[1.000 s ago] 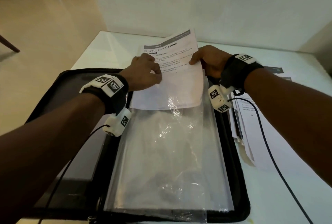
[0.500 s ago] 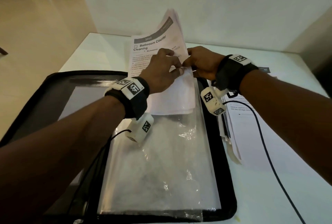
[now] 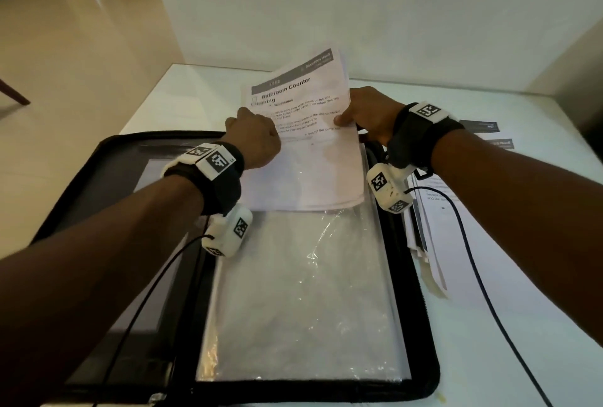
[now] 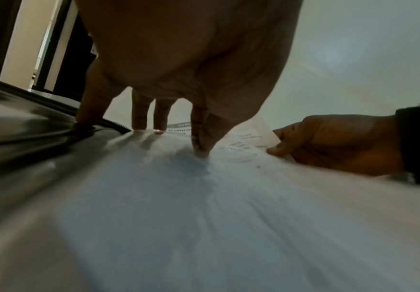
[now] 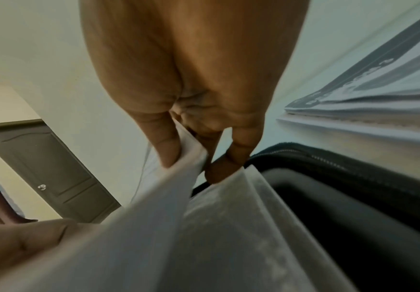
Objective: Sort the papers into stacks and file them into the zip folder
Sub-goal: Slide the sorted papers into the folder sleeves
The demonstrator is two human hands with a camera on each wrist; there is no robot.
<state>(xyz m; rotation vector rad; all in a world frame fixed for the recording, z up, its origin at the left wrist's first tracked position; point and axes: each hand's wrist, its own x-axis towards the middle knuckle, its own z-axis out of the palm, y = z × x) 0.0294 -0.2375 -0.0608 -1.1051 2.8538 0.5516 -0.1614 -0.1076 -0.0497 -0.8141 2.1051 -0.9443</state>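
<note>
Both my hands pinch the papers point(image 3: 303, 145): left hand point(image 3: 257, 142), right hand point(image 3: 368, 116), over the folder point(image 3: 421, 276).

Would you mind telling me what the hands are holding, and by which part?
The paper stack is pinched at its right edge by the right hand; the left hand grips its left edge.
</note>
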